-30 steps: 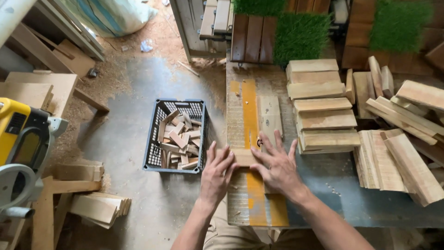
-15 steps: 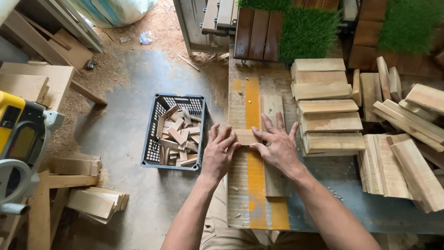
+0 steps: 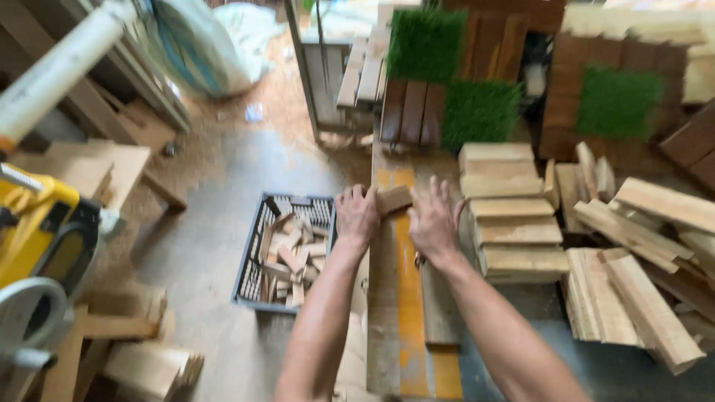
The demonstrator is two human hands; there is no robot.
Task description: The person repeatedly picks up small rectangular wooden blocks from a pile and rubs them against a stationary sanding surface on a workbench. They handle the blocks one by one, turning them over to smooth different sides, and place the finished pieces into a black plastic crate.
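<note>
Stood over a long bench (image 3: 387,327) running away from the body, with a yellow stripe down its length. Kept stacks of pale planks (image 3: 514,216) piled on the bench's right side, near the right hand, probably as stock within reach. Had a yellow saw (image 3: 45,231) at the far left, well apart. Left a dark crate (image 3: 253,290) of short offcuts on the floor just beside the bench's left edge, below the left hand, likely for catching scraps off that edge. Faced green turf squares (image 3: 477,112) and dark slats beyond the bench's far end.

Worked with both hands out over the stripe. Curled the left hand (image 3: 357,216) around the left end of a small wooden block (image 3: 392,199), fingers closed on it. Laid the right hand (image 3: 434,223) flat and open, fingers spread, by the block's right end, apparently steadying rather than clasping; too blurred to be sure of contact. Held the block between the hands, at or just above the bench top, near its left edge. Set the block's long axis across the bench, left to right, with the right end angled slightly away.
</note>
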